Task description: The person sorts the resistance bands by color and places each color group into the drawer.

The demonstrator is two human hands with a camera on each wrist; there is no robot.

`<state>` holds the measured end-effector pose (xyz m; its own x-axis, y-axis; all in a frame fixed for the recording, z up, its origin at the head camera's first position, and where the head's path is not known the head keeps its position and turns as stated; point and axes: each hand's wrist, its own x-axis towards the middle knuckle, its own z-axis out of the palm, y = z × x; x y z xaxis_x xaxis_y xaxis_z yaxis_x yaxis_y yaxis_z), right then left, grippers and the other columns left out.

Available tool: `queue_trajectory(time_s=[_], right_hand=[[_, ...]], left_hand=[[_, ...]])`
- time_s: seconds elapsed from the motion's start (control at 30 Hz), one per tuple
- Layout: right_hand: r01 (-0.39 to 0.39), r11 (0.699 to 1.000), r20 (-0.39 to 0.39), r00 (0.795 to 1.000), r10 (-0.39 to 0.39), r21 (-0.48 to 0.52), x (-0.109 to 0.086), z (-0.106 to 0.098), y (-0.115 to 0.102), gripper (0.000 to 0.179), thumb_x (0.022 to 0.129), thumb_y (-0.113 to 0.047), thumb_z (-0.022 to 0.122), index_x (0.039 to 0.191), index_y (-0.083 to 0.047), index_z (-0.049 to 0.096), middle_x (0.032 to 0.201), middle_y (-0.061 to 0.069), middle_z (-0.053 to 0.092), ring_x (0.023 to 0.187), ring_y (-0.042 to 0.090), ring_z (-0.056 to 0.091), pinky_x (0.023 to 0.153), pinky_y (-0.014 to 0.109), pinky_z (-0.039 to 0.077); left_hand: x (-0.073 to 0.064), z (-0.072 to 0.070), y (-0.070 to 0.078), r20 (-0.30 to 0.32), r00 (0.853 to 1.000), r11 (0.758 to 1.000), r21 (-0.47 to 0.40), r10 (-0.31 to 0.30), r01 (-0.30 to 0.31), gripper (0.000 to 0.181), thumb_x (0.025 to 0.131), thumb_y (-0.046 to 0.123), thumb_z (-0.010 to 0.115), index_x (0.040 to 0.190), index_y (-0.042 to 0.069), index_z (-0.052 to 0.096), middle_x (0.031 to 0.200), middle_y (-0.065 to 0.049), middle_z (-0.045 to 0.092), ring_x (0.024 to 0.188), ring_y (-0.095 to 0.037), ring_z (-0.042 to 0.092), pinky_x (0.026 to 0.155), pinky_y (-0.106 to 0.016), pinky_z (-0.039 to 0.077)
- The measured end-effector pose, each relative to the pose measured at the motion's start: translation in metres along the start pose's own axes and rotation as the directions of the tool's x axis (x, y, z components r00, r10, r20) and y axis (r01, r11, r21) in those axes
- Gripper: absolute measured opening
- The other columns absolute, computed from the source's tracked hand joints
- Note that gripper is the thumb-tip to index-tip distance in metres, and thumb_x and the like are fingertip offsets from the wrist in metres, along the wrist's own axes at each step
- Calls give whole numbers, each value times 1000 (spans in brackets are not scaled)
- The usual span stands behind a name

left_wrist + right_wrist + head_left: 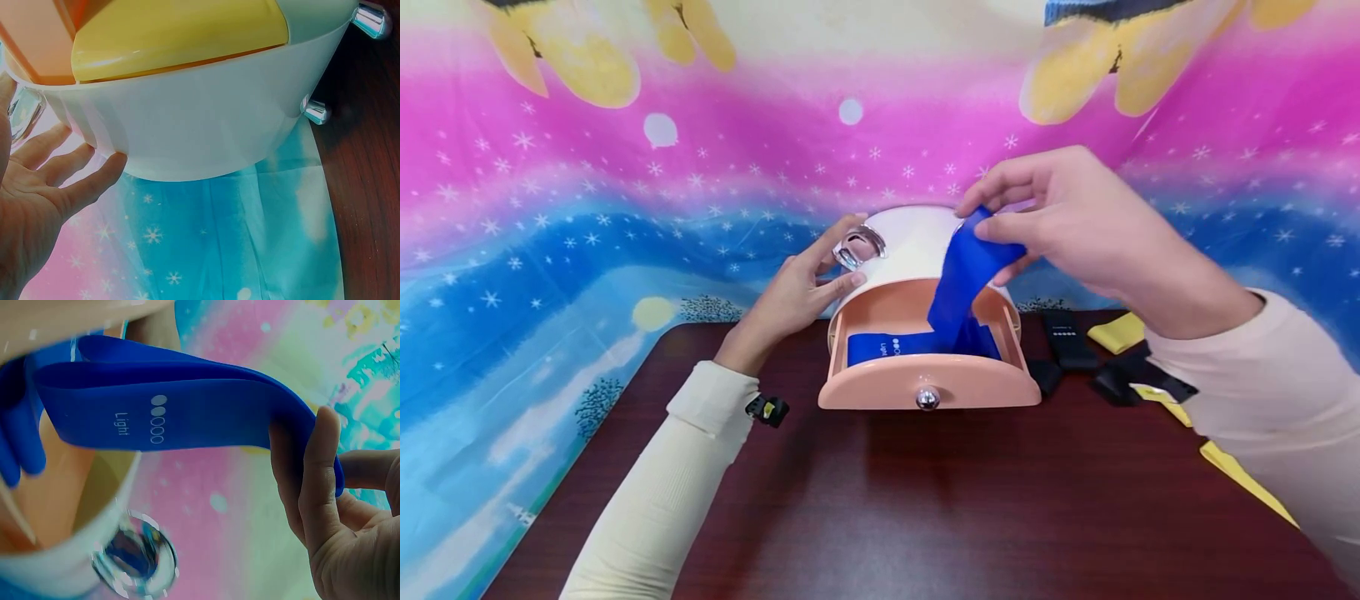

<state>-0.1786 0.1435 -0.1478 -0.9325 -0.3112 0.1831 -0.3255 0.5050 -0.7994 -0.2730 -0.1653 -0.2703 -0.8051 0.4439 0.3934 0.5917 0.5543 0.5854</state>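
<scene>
A white rounded box (910, 237) stands on the table with its peach drawer (880, 390) pulled out. My left hand (805, 292) rests against the box's side, by a clear round handle (861, 244); its spread, nearly straight fingers touch the white wall (194, 125). Above the drawer my right hand (1052, 217) pinches a blue resistance band (958, 275) between thumb and fingers. The band hangs down into the drawer, where more blue band (868, 348) lies. In the right wrist view, white dots and the word "Light" show on the looped band (200, 412).
Right of the box lie a black strap (1063, 342), a yellow band (1116, 333), a black piece (1116, 387) and another yellow strip (1247, 483) partly behind the right sleeve. A patterned cloth (760, 150) hangs behind the dark table (925, 508). The drawer has a silver knob (928, 399).
</scene>
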Motion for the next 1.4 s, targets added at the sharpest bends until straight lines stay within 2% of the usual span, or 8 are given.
queue_trajectory(time_s=[0.33,0.6,0.77,0.97,1.13,1.2,1.33,1.4], right_hand=[[0,999,79,997,-3,37,12,39,-22,22,104,-9,64,124,-6,72,124,15,63,94,30,79,76,36,67],[24,996,119,992,-34,82,22,59,-29,20,104,-6,63,121,-9,72,122,13,62,104,31,74,74,40,67],[37,984,126,990,-59,173,24,67,-32,19,103,-4,62,119,-7,72,123,13,62,101,31,75,73,45,67],[42,978,143,987,-72,206,30,73,-35,19,102,-2,63,118,-6,73,123,15,61,97,33,76,71,44,67],[59,976,164,982,-95,209,35,79,-40,18,102,-2,63,117,-5,73,123,15,61,98,33,75,70,43,67],[56,978,168,982,-91,202,35,80,-40,18,102,-3,63,118,-5,72,123,15,62,97,32,74,71,42,67],[21,983,167,985,-52,182,36,81,-35,19,102,-3,63,120,-5,72,124,14,62,93,32,76,70,40,67],[-8,987,169,985,-20,163,35,80,-28,20,102,-4,64,121,-6,72,126,13,62,95,31,76,70,40,67]], left_hand=[[0,0,0,8,1000,1000,-21,-5,5,73,104,32,66,163,48,28,156,-13,55,138,-32,60,106,-52,57],[1,1,1,11,1000,999,-41,-12,13,73,105,27,66,165,44,27,155,-14,56,132,-34,66,102,-52,59],[0,1,2,10,998,996,-60,-58,59,75,105,27,65,167,39,24,145,-17,64,125,-37,70,103,-53,58],[-1,0,2,9,997,995,-69,-78,78,77,105,20,65,167,39,25,128,-17,73,107,-33,75,91,-47,62],[-1,-2,0,-3,997,996,-34,-77,77,66,103,18,66,163,21,38,129,-18,73,113,-33,74,97,-50,61],[-2,-2,0,-9,997,997,-19,-75,75,64,103,20,67,161,17,42,121,-18,75,105,-33,75,94,-50,60],[-2,-2,1,-1,996,996,-34,-85,85,72,102,24,69,165,30,34,122,-18,75,108,-33,75,94,-50,61],[-1,-1,2,7,997,997,-36,-73,73,77,103,26,69,166,38,27,132,-18,72,115,-35,74,98,-51,61]])
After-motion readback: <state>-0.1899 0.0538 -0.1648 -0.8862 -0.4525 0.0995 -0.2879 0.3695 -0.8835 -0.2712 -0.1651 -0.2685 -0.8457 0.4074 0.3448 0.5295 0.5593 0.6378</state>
